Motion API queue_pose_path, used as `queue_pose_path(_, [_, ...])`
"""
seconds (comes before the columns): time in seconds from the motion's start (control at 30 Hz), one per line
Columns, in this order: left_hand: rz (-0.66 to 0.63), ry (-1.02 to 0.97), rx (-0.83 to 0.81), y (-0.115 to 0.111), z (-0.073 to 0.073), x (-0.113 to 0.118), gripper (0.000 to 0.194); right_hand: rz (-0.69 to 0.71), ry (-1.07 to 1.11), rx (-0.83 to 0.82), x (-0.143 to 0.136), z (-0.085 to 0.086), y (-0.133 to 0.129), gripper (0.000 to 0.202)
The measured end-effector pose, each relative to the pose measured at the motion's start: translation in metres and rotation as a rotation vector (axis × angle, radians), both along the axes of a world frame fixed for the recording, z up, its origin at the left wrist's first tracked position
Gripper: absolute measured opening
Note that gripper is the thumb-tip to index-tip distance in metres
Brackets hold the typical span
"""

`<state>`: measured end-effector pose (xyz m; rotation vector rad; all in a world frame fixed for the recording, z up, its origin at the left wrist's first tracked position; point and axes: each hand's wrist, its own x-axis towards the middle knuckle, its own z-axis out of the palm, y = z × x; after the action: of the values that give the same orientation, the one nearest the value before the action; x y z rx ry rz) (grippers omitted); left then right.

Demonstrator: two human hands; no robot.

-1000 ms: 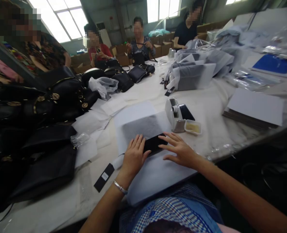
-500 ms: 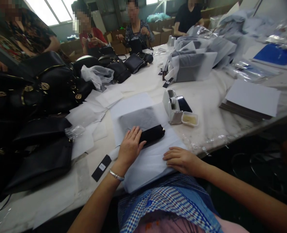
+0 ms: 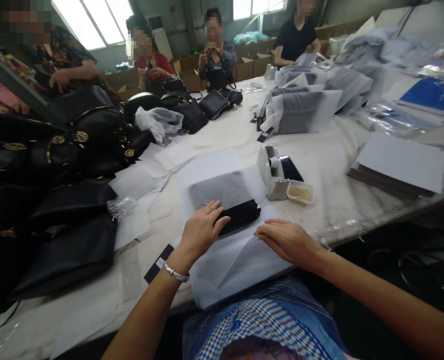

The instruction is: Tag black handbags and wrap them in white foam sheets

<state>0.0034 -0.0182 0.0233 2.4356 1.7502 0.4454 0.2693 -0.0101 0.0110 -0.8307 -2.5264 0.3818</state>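
Observation:
A black handbag (image 3: 240, 216) lies on white tissue paper (image 3: 225, 260) in front of me, its upper part showing grey through a sheet of the paper. My left hand (image 3: 202, 227) rests flat on the bag's left side, fingers stretched out. At the lower right, my right hand (image 3: 291, 242) has its fingers pressed together on an edge of the tissue paper, which is lifted into a slanting fold. A black tag (image 3: 157, 265) pokes out beside my left wrist, partly hidden by it.
Black handbags (image 3: 86, 125) are heaped on the left, beside loose white sheets (image 3: 142, 175). A tape dispenser (image 3: 272, 172), a phone (image 3: 291, 168) and a small plastic tub (image 3: 300, 192) stand ahead. Wrapped bags (image 3: 300, 110) and stacked boards (image 3: 402, 160) lie right. Several people sit or stand across the table.
My right hand has closed on the tissue edge and raised it into a fold. My left hand stays on the bag. The whole view has shifted slightly.

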Motion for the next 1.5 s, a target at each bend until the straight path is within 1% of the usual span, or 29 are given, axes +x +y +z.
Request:
queue_pose_path(0.17, [-0.011,-0.063,-0.208,0.009,0.03,-0.006,0.055,-0.121,-0.066,0.134,-0.018,0.027,0.041,0.026])
queue_pose_path(0.27, [0.01,-0.057,-0.242,0.009,0.04,-0.002,0.054,-0.149,-0.146,0.172,-0.033,0.039,0.066,0.025])
queue_pose_path(0.37, [0.048,-0.032,-0.216,0.009,0.041,0.002,0.049,-0.168,-0.243,0.144,-0.049,0.046,0.085,0.022])
queue_pose_path(0.43, [0.085,-0.02,-0.206,0.01,0.038,0.002,0.035,-0.181,-0.273,0.102,-0.055,0.047,0.095,0.022])
queue_pose_path(0.5, [0.126,-0.033,-0.206,0.013,0.034,0.001,0.026,-0.173,-0.25,0.036,-0.059,0.047,0.103,0.021])
queue_pose_path(0.63, [0.157,-0.12,-0.214,0.02,0.032,-0.007,0.025,-0.057,-0.132,-0.131,-0.057,0.045,0.115,0.031])
queue_pose_path(0.67, [0.158,-0.142,-0.22,0.021,0.032,-0.009,0.025,-0.022,-0.116,-0.15,-0.056,0.045,0.116,0.027])
queue_pose_path(0.73, [0.155,-0.179,-0.232,0.023,0.033,-0.012,0.026,0.024,-0.103,-0.161,-0.055,0.045,0.119,0.014])
queue_pose_path(0.8, [0.149,-0.205,-0.244,0.024,0.034,-0.014,0.026,0.04,-0.105,-0.159,-0.055,0.045,0.12,0.012])
queue_pose_path(0.97, [0.165,-0.214,-0.246,0.028,0.031,-0.017,0.018,-0.052,-0.136,-0.11,-0.06,0.046,0.118,0.007])
queue_pose_path(1.07, [0.199,-0.206,-0.236,0.029,0.03,-0.017,0.013,-0.063,-0.163,-0.103,-0.062,0.047,0.117,0.009])
queue_pose_path(1.17, [0.226,-0.208,-0.238,0.03,0.029,-0.018,0.013,-0.022,-0.169,-0.107,-0.062,0.05,0.117,0.02])
queue_pose_path(1.23, [0.234,-0.212,-0.244,0.031,0.028,-0.019,0.015,0.047,-0.122,-0.087,-0.061,0.052,0.115,0.038])
queue_pose_path(1.3, [0.238,-0.218,-0.24,0.031,0.026,-0.02,0.018,0.139,-0.042,-0.016,-0.061,0.053,0.111,0.058])
queue_pose_path(1.33, [0.238,-0.22,-0.235,0.031,0.025,-0.02,0.019,0.184,-0.013,0.038,-0.062,0.052,0.109,0.063])
queue_pose_path(1.37, [0.237,-0.222,-0.229,0.032,0.024,-0.021,0.02,0.22,0.0,0.097,-0.062,0.05,0.107,0.063])
queue_pose_path(1.4, [0.238,-0.223,-0.223,0.032,0.023,-0.021,0.021,0.238,-0.001,0.154,-0.063,0.047,0.104,0.056])
queue_pose_path(1.5, [0.237,-0.237,-0.215,0.033,0.022,-0.021,0.025,0.224,-0.016,0.266,-0.065,0.035,0.097,0.013])
